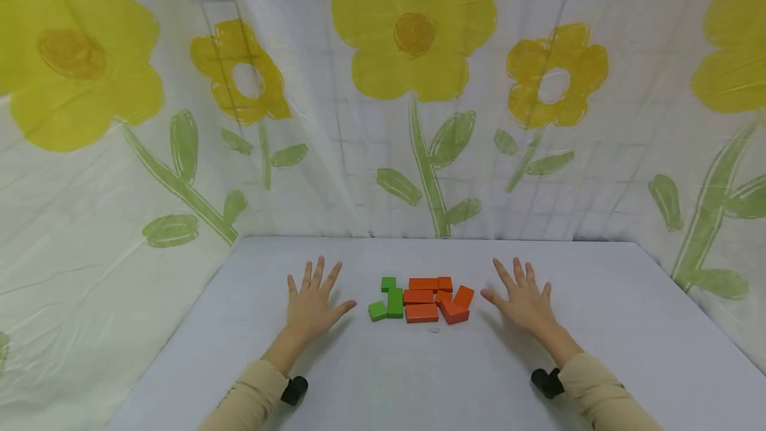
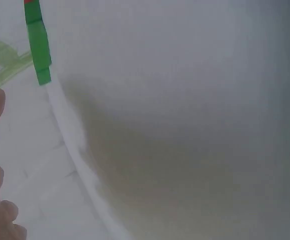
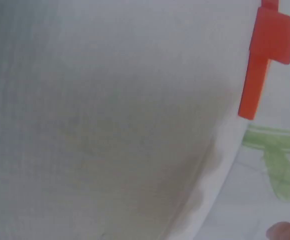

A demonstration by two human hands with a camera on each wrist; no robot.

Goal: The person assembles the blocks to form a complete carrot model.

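My left hand (image 1: 312,308) is spread over the table to the left of the blocks, its fingers straight and holding nothing. Nearest to it are the green blocks: a small one (image 1: 378,311), an upright longer one (image 1: 395,303) and another small one (image 1: 388,283) behind. On the other side, my right hand (image 1: 524,302) also has its fingers spread, with nothing in them. Several orange-red blocks lie between, among them a long front block (image 1: 421,313), a tilted one (image 1: 463,296) closest to the right hand, and a wedge-like one (image 1: 455,312). The left wrist view shows green blocks (image 2: 38,42) at its upper left.
The white table (image 1: 383,378) reaches back to a hanging curtain (image 1: 323,185) printed with yellow flowers. A small ring-like mark (image 1: 434,330) shows just in front of the blocks. Each wrist wears a black device (image 1: 294,391) below the beige sleeve.
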